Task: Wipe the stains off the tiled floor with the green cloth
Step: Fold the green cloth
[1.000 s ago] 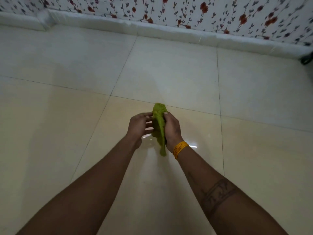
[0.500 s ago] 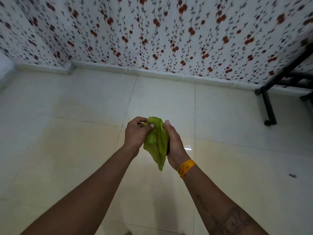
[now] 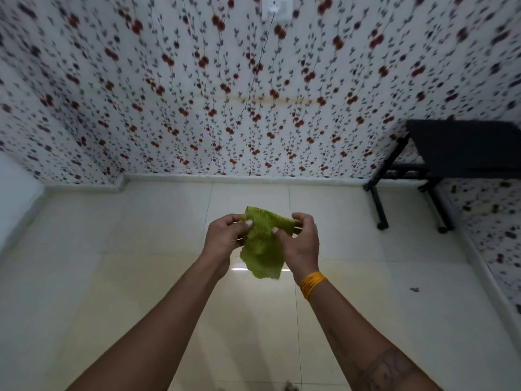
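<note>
You are holding the green cloth (image 3: 263, 244) up in the air between both hands, above the tiled floor (image 3: 141, 277) and not touching it. Your left hand (image 3: 225, 238) is pinching the cloth's upper left part, thumb pressing on its near face with the fingers (image 3: 235, 220) curling behind. Your right hand (image 3: 301, 244) is gripping the upper right edge, thumb on the near side and fingers wrapping over the top. The cloth's lower part is hanging loose between your wrists. An orange bangle (image 3: 313, 283) is sitting on your right wrist. A small dark speck (image 3: 414, 289) is lying on the floor well to the right. Farther right, a black metal stand (image 3: 439, 165) is standing against the flowered wall (image 3: 197, 94), and a white socket (image 3: 276, 7) is showing at the top.
</note>
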